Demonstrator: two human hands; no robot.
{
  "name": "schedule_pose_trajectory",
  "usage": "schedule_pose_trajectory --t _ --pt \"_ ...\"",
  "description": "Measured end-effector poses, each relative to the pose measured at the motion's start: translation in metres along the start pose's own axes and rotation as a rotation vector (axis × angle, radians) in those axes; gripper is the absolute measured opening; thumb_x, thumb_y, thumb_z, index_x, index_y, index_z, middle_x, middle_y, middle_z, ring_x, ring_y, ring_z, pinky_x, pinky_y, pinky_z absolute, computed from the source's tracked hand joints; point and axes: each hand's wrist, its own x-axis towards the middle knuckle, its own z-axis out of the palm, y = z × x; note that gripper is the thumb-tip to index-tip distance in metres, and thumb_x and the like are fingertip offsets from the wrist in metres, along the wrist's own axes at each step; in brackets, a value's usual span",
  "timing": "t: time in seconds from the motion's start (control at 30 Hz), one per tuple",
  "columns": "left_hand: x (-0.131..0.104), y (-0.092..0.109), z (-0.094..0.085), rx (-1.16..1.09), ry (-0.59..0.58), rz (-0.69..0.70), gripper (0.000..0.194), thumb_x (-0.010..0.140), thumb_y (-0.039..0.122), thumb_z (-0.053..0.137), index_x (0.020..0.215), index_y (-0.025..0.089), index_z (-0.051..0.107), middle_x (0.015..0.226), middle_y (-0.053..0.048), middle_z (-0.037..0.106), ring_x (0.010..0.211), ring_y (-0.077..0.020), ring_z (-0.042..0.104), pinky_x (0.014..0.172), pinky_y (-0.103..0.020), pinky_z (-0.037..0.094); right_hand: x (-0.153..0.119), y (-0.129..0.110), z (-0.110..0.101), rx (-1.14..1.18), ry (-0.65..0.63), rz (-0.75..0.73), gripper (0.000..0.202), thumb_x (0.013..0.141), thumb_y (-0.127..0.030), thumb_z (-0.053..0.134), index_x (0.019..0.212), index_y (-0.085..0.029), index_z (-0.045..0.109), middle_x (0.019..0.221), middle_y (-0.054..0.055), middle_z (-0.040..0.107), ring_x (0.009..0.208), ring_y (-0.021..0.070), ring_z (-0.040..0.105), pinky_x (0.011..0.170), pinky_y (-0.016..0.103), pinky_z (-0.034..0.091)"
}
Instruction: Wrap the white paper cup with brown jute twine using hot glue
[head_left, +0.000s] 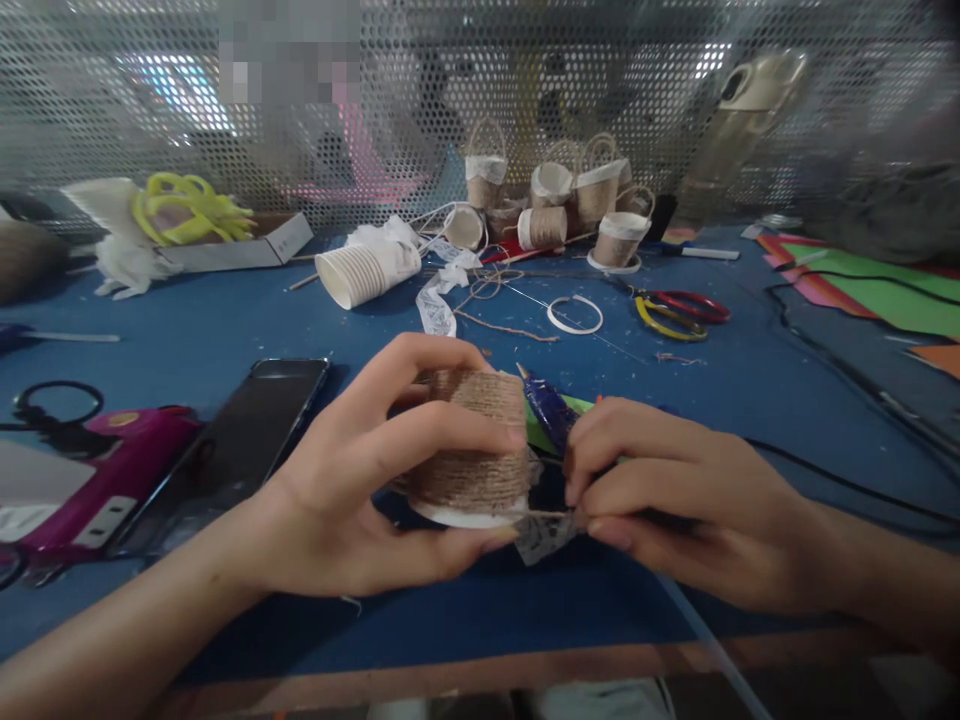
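My left hand grips a paper cup wrapped in rows of brown twine, its white rim facing down. The fingers curl over the top while the thumb presses near the rim. To its right, my right hand pinches the loose end of the twine, pulled taut from the cup's lower edge. A scrap of sheer white lace hangs beside the rim, close to the right fingertips. Just behind the hands lies a blue glue gun, its nozzle pointing up and left, partly hidden by my right hand.
Behind stand several twine-wrapped cups with handles, a stack of paper cups, scissors and a white ring. A phone and a magenta tool lie left. Coloured sheets and a black cable are right.
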Motion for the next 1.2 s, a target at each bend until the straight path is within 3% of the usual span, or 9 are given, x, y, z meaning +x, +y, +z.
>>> schedule_pose_trajectory --t 0.37,0.7,1.07,1.2 --pt "0.004 0.009 0.003 -0.18 0.024 -0.066 0.039 0.083 0.037 0.082 0.113 0.02 0.065 0.123 -0.013 0.054 0.112 -0.0265 0.063 0.09 -0.038 0.062 0.003 -0.004 0.002 0.043 0.028 0.053 0.011 0.096 -0.012 0.062 0.087 -0.018 0.065 0.092 0.005 0.068 0.087 0.0141 0.064 0.083 0.031 0.056" --pt "0.002 0.015 0.016 -0.248 0.223 -0.033 0.036 0.084 0.042 0.082 0.109 0.021 0.068 0.12 -0.011 0.054 0.111 -0.025 0.064 0.093 -0.042 0.063 0.005 -0.015 0.002 0.068 -0.014 0.088 0.016 0.095 -0.01 0.061 0.081 -0.018 0.063 0.091 0.003 0.062 0.087 0.0122 0.061 0.084 0.025 0.052" --pt "0.001 0.008 0.011 -0.22 0.167 -0.007 0.046 0.077 0.039 0.089 0.113 0.019 0.069 0.121 -0.013 0.055 0.112 -0.0276 0.065 0.095 -0.044 0.064 0.0 -0.007 0.0 -0.006 0.053 0.046 0.012 0.095 -0.009 0.061 0.085 -0.016 0.064 0.095 0.003 0.062 0.092 0.0119 0.06 0.094 0.029 0.05" --pt "0.002 0.01 0.011 -0.195 0.141 -0.002 0.046 0.076 0.035 0.091 0.112 0.015 0.069 0.123 -0.014 0.054 0.113 -0.0268 0.066 0.093 -0.037 0.064 -0.001 -0.007 0.0 -0.039 0.068 0.064 0.013 0.095 -0.008 0.059 0.086 -0.017 0.061 0.098 0.002 0.062 0.095 0.012 0.06 0.09 0.027 0.051"
